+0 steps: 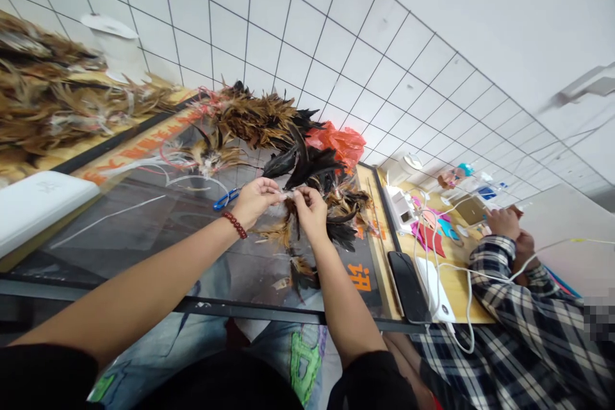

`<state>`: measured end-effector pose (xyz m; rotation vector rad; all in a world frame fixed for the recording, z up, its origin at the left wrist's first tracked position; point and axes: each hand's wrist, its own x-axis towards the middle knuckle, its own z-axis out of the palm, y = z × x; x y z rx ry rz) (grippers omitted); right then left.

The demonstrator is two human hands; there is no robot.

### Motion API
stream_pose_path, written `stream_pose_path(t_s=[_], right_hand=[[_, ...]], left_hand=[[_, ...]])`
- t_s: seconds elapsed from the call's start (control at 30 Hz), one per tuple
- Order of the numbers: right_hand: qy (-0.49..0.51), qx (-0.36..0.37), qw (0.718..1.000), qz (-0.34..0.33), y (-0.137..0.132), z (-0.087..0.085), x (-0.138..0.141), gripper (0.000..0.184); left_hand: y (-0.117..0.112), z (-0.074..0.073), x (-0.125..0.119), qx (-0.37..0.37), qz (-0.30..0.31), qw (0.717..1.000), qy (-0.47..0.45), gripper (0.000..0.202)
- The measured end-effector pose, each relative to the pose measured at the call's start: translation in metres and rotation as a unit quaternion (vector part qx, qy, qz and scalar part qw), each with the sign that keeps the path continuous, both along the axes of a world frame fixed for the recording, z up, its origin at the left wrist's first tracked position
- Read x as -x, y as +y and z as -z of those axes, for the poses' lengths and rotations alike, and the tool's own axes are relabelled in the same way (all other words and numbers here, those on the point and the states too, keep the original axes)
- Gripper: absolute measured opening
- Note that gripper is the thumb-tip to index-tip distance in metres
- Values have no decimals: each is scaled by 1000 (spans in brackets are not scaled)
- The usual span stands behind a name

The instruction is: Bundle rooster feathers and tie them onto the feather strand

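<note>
My left hand [255, 198] and my right hand [311, 208] meet above a glass-topped table [144, 230], both pinched on a thin pale strand or quill [288, 192] between them. A red bead bracelet [235, 224] circles my left wrist. Dark and brown feathers [307, 166] fan out just beyond my fingers, and more hang below my right hand [336, 224]. Blue-handled scissors [225, 198] lie just left of my left hand.
A long bundle of brown feathers [57, 102] lies at far left, beside a white box [38, 205]. A red plastic bag [339, 141] sits behind the feathers. A black phone [408, 285], chargers and cables lie right, where a person in a plaid sleeve [519, 307] works.
</note>
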<state>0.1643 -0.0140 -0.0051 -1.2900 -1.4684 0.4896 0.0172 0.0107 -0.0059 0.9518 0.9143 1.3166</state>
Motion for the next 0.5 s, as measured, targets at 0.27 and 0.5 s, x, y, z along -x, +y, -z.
stream_pose_path(t_s=[0.27, 0.5], right_hand=[[96, 66, 992, -39, 11, 14, -3, 33], [44, 33, 998, 9, 19, 21, -6, 30]], left_hand=[[11, 16, -9, -78, 76, 982, 157, 29], [7, 9, -29, -58, -29, 925, 374, 11]])
